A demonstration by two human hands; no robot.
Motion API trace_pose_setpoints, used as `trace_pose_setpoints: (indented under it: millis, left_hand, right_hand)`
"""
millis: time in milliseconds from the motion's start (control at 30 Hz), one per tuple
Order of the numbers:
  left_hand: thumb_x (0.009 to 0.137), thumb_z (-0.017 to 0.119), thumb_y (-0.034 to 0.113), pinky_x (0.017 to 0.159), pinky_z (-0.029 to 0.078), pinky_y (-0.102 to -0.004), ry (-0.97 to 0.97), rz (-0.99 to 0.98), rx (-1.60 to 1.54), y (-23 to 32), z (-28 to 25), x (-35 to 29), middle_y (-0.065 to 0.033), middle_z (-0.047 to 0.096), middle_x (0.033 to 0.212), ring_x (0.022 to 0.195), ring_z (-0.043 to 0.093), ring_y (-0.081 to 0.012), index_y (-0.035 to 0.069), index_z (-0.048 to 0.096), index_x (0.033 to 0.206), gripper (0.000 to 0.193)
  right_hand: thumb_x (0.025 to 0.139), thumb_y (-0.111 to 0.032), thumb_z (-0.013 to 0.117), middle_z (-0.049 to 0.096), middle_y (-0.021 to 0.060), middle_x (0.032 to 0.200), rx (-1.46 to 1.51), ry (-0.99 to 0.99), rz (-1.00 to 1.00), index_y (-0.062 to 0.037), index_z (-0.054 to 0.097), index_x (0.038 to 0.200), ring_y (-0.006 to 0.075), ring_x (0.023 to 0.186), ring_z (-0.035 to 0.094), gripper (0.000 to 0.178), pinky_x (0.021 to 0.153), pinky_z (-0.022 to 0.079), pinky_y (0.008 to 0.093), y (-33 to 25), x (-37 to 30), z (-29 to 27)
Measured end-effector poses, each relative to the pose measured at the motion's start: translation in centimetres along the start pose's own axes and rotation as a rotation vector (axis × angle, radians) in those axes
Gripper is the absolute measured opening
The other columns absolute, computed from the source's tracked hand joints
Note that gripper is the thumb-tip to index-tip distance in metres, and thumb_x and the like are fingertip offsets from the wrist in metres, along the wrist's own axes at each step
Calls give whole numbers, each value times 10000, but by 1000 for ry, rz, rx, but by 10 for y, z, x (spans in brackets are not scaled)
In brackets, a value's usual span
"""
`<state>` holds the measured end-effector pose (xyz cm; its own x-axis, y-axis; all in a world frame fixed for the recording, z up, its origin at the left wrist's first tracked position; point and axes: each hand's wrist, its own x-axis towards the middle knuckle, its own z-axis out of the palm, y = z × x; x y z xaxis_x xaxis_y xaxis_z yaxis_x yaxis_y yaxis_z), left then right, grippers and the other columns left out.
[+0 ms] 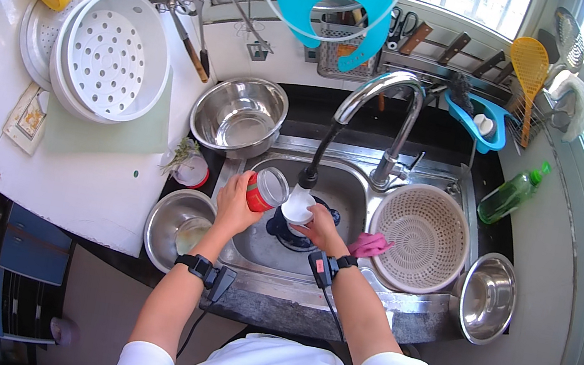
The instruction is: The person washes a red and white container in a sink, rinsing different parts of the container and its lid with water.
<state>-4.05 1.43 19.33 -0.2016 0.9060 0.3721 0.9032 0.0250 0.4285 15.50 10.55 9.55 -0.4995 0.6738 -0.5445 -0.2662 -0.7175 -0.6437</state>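
Note:
My left hand (233, 207) is wrapped round a red jar (257, 196) with a clear greyish end, tilted over the left part of the sink basin (352, 185). Close beside it, my right hand (322, 230) grips a small white cup (297, 207) by its side. The cup sits right under the black spout of the curved chrome tap (358, 93), and water seems to run into it. Below both hands, a dark blue object (283, 234) lies in the basin, partly hidden by the cup and my right hand.
A beige colander (419, 236) and a pink cloth (371, 245) lie right of the basin. Steel bowls stand at back left (240, 115), front left (163, 226) and far right (486, 299). A green bottle (510, 196) stands by the right wall. White perforated steamer (111, 57) stands on the left counter.

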Motion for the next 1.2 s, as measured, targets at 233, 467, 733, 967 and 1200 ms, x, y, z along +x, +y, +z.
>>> trace_pose_setpoints:
  millis: [233, 467, 733, 967, 1200]
  left_hand:
    - [515, 824, 150, 882, 417, -469, 41, -41, -51, -3, -23, 0, -131, 499, 1192, 1122, 493, -347, 136, 379, 1288, 892]
    - [512, 830, 158, 885, 429, -462, 28, -39, -71, 0, -22, 0, -127, 502, 1189, 1118, 496, -345, 129, 389, 1279, 885]
    - [513, 829, 159, 893, 435, -449, 43, -35, -78, -1, -20, -5, -137, 507, 1178, 1114, 496, -346, 127, 389, 1278, 883]
    - [515, 827, 161, 893, 440, -447, 57, -55, -86, -5, -19, -10, -139, 513, 1164, 1103, 503, -348, 125, 390, 1274, 877]
    - [520, 824, 174, 885, 446, -452, 78, -48, -77, -6, -21, -11, -142, 514, 1159, 1098, 503, -352, 120, 389, 1271, 870]
  right_hand:
    - [874, -137, 421, 426, 195, 1347, 328, -205, 72, -32, 335, 1350, 387, 1252, 426, 495, 1030, 373, 585, -3, 7, 1]
    - [847, -117, 409, 444, 193, 1329, 413, -231, 40, -29, 370, 1331, 364, 1250, 430, 494, 1022, 376, 586, 0, 20, 3]
    - [922, -208, 410, 449, 163, 1340, 336, -199, 69, -60, 377, 1339, 370, 1233, 452, 444, 1000, 397, 587, -5, 5, 9]
    - [976, -344, 381, 495, 142, 1314, 390, -251, 58, -80, 419, 1334, 351, 1210, 479, 447, 967, 430, 557, 2, -10, 11]
    - [907, -335, 595, 639, 121, 1080, -362, 52, -270, -35, 572, 1168, 244, 937, 637, 398, 806, 528, 417, 7, 9, 20]
